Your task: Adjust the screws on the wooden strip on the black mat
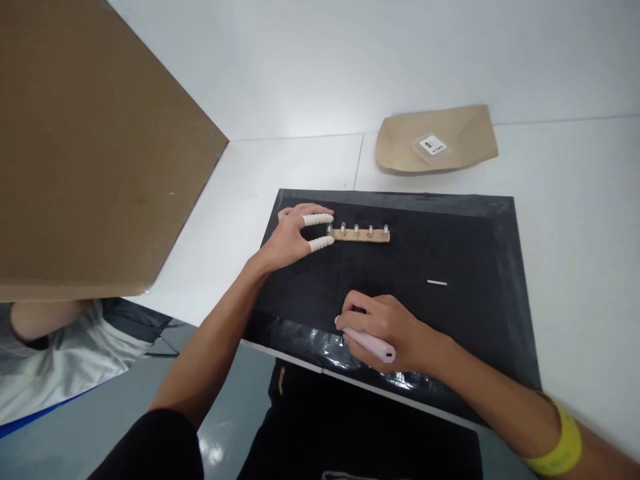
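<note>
Head view: on the black mat [465, 247] a tan strip [361, 234] lies flat, running 9-to-3, with a row of small clear pegs standing on it. The left hand [290, 237] is at the strip's 9 o'clock end, two fingertips in white finger cots [320, 231] parted around that end and its first peg, touching or just short of it; the hand holds nothing else. The right hand [387, 327] rests low on the mat, at about 6 o'clock from the strip and well apart from it, closed around a pale pen-shaped tool [369, 343] whose tip points toward 10 o'clock. What the tool's tip is I cannot make out at this size.

To work the strip well, I judge the left fingers should pin its end flat so the row does not slide on the mat, and the tool should come in from the 6 o'clock side, clear of the pegs.

A thin white sliver [437, 283] lies loose on the mat at 4 o'clock from the strip, near the right hand's path, so a careless sweep could knock it. A brown paper pouch [436, 140] with a labelled packet sits on the white table [575, 200] at 1 o'clock, off the mat. A large cardboard sheet [85, 140] fills the 10 o'clock side, and another person's arm shows beneath it at 8 o'clock; neither crowds the strip.
</note>
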`<state>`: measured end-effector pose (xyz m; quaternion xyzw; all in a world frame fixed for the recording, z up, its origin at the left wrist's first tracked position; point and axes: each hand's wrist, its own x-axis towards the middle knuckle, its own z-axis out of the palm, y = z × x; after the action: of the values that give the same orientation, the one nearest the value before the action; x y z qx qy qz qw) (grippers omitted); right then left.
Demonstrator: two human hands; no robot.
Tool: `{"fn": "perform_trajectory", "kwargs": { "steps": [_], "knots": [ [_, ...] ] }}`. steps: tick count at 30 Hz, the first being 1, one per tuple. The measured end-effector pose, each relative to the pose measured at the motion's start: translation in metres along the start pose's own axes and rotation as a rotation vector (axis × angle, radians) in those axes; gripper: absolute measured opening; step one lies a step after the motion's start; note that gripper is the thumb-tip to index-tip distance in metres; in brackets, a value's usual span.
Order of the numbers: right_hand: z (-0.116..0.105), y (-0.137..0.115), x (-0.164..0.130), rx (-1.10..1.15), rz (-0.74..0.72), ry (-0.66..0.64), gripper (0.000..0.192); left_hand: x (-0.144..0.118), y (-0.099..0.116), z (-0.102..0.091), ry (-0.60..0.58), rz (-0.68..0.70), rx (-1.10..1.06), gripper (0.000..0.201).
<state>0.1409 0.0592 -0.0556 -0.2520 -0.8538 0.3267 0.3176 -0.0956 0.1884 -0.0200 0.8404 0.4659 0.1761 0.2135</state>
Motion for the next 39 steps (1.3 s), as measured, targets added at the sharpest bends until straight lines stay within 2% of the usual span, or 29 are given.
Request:
{"fn": "perform_trajectory", "kwargs": {
  "steps": [4, 21, 39],
  "knots": [
    [-0.001, 0.0, 0.001, 0.008, -0.001, -0.004, 0.018, 0.0, 0.0, -0.001, -0.001, 0.028, -0.083, 0.032],
    [-0.003, -0.001, 0.002, 0.049, 0.014, -0.007, 0.017, 0.002, -0.007, -0.009, -0.09, 0.082, -0.133, 0.044],
    [-0.002, 0.0, 0.003, 0.045, 0.029, -0.026, 0.017, 0.009, -0.013, -0.005, -0.097, 0.137, -0.285, 0.04]
  ]
}}
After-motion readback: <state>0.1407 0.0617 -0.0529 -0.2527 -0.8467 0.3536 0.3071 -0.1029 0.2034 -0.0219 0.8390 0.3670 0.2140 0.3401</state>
